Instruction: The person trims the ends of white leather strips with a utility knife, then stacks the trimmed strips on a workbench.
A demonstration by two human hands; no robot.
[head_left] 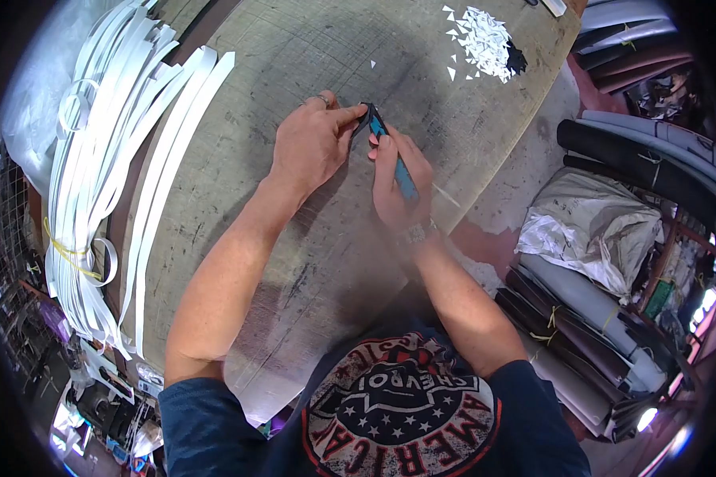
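Beyond the shirt (pixel 406 405), the right hand (pixel 394 195) clamps a blue knife (pixel 406 184) pointing away, tip touching the dark strip (pixel 360 126) the left hand (pixel 310 147) pinches.

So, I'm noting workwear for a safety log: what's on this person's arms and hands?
Left hand has a ring; right hand has a metal band at the wrist. Dark blue short sleeves, forearms bare, no gloves.

Head cam, looks steeply down, close over workbench (pixel 310 56)
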